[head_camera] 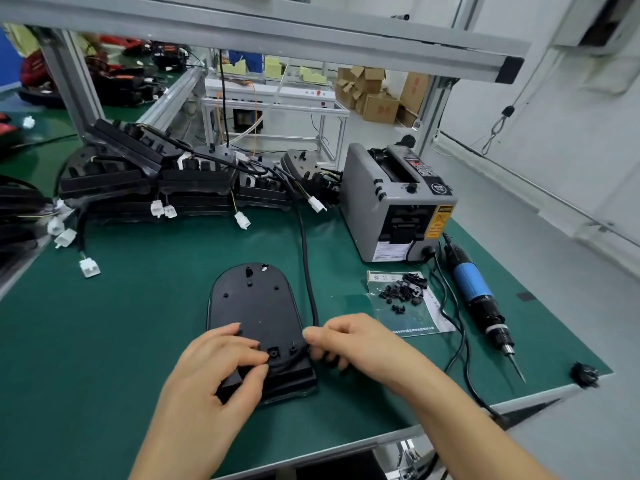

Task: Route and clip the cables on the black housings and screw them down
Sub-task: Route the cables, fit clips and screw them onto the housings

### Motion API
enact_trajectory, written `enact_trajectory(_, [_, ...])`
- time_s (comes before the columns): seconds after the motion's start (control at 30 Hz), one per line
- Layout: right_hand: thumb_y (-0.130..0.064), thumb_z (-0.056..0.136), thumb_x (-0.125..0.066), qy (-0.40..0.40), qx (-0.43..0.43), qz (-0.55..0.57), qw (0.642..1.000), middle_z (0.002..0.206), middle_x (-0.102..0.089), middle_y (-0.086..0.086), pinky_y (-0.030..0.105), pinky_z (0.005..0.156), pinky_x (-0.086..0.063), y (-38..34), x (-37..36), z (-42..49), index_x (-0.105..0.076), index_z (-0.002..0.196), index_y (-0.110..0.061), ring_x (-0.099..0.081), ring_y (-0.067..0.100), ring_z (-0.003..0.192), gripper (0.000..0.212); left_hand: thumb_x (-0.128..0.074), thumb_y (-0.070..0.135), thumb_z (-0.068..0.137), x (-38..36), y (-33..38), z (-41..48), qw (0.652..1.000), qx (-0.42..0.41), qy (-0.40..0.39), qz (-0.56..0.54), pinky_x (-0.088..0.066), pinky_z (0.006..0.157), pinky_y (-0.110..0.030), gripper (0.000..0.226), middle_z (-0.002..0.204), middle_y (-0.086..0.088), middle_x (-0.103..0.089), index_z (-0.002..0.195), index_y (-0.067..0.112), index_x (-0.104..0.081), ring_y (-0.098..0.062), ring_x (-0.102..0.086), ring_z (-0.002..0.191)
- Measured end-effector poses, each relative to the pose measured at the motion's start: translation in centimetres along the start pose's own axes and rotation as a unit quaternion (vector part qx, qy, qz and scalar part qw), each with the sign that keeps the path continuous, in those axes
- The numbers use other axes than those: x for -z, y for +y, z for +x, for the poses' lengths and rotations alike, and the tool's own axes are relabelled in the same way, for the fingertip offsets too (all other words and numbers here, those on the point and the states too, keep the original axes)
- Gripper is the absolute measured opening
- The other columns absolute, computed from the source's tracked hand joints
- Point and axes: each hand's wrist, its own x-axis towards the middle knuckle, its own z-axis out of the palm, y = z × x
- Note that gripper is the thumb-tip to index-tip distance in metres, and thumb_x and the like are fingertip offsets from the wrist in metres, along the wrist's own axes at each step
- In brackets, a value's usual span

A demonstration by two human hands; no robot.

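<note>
Housing point(254, 317): flat on the green mat point(121, 306), centre front, rounded end pointing away.
Cable point(306, 258): black, down from the back along the housing's right side, then bent across its near end.
Left hand point(221, 368): curled over the housing's near end, thumb and forefinger pinched there, perhaps on the cable too; hard to tell.
Right hand point(349, 341): pinching the cable at the housing's near right corner.
Screwdriver point(479, 299): blue-bodied, lying far right on the mat.
Bag point(405, 292): clear, small black parts on it, between housing and screwdriver.
</note>
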Motion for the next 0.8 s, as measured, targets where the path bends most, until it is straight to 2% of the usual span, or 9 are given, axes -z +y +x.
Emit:
enact_trajectory(0.07, [-0.04,0.084,-0.067,0.034,0.005,-0.017,0.999,0.074,-0.066,-0.004,0.028,0.063,-0.049,0.1,1.3,0.1,-0.066,0.069,-0.022,-0.056,0.009,0.067,0.023,-0.065,0.032,0.074,-0.1,0.1,0.0,1.0,0.005,0.004,0.005,-0.04,0.092,-0.015,0.007,0.096,0.026,-0.064,0.076,0.039,-0.067,0.004,-0.051,0.114])
enact_trajectory(0.13, [-0.03,0.085,-0.066,0.145,0.011,-0.116,0.983,0.072,-0.064,-0.01,0.029,0.068,-0.049,0.7,3.7,0.5,-0.064,0.073,-0.025,-0.057,0.01,0.07,0.013,-0.066,0.025,0.072,-0.1,0.2,0.0,1.0,0.009,0.002,0.01,-0.041,0.09,-0.016,0.013,0.096,0.026,-0.064,0.074,0.038,-0.068,0.004,-0.051,0.114])
enact_trajectory(0.2, [-0.023,0.088,-0.057,0.261,-0.002,-0.282,0.923,0.08,-0.064,-0.012,0.029,0.073,-0.049,1.4,6.8,0.9,-0.062,0.078,-0.028,-0.059,0.012,0.077,0.012,-0.066,0.025,0.072,-0.1,0.2,0.1,1.0,0.012,-0.003,0.017,-0.04,0.088,-0.019,0.013,0.097,0.026,-0.064,0.075,0.037,-0.068,0.004,-0.051,0.114])
enact_trajectory(0.27, [-0.017,0.09,-0.049,0.314,-0.036,-0.388,0.866,0.092,-0.064,-0.004,0.033,0.073,-0.051,2.4,9.7,1.3,-0.064,0.091,-0.024,-0.059,0.019,0.082,0.017,-0.065,0.025,0.072,0.0,0.3,0.1,1.0,0.014,-0.004,0.016,-0.038,0.088,-0.02,0.013,0.098,0.027,-0.063,0.074,0.037,-0.068,0.003,-0.051,0.114])
enact_trajectory(0.33, [-0.011,0.09,-0.046,0.31,-0.069,-0.434,0.843,0.1,-0.063,0.002,0.034,0.073,-0.05,3.3,11.6,2.1,-0.064,0.102,-0.019,-0.058,0.023,0.088,0.023,-0.065,0.024,0.072,0.0,0.5,0.1,1.0,0.014,-0.004,0.016,-0.039,0.088,-0.017,0.014,0.097,0.027,-0.063,0.073,0.038,-0.067,0.003,-0.051,0.114])
enact_trajectory(0.5, [-0.008,0.088,-0.047,0.252,-0.085,-0.494,0.828,0.108,-0.058,0.006,0.037,0.077,-0.053,4.1,12.0,4.1,-0.06,0.112,-0.018,-0.059,0.026,0.094,0.029,-0.072,0.02,0.078,0.0,0.6,-0.1,0.999,0.025,-0.008,0.029,-0.039,0.085,-0.02,0.02,0.098,0.028,-0.063,0.075,0.04,-0.067,0.005,-0.048,0.117])
enact_trajectory(0.6, [-0.011,0.087,-0.049,0.255,-0.072,-0.506,0.821,0.105,-0.058,0.005,0.034,0.075,-0.052,4.3,11.9,4.6,-0.063,0.109,-0.018,-0.059,0.025,0.091,0.027,-0.077,0.008,0.074,0.0,0.7,-0.1,0.999,0.035,-0.017,0.032,-0.037,0.086,-0.018,0.032,0.098,0.028,-0.063,0.075,0.038,-0.067,0.005,-0.047,0.118])
enact_trajectory(0.73, [-0.011,0.086,-0.049,0.258,-0.065,-0.544,0.795,0.098,-0.057,0.004,0.031,0.066,-0.048,4.3,11.6,4.9,-0.065,0.103,-0.015,-0.059,0.025,0.086,0.023,-0.076,0.008,0.074,0.1,0.7,-0.1,0.999,0.04,-0.02,0.026,-0.037,0.086,-0.017,0.031,0.098,0.028,-0.063,0.075,0.038,-0.067,0.007,-0.046,0.118])
enact_trajectory(0.8, [-0.012,0.087,-0.048,0.278,-0.057,-0.536,0.795,0.096,-0.058,0.005,0.031,0.065,-0.048,4.4,11.6,4.8,-0.063,0.102,-0.013,-0.059,0.026,0.083,0.021,-0.076,0.009,0.074,0.1,0.7,-0.1,0.999,0.04,-0.022,0.025,-0.037,0.086,-0.017,0.031,0.098,0.028,-0.063,0.075,0.038,-0.067,0.007,-0.046,0.118])
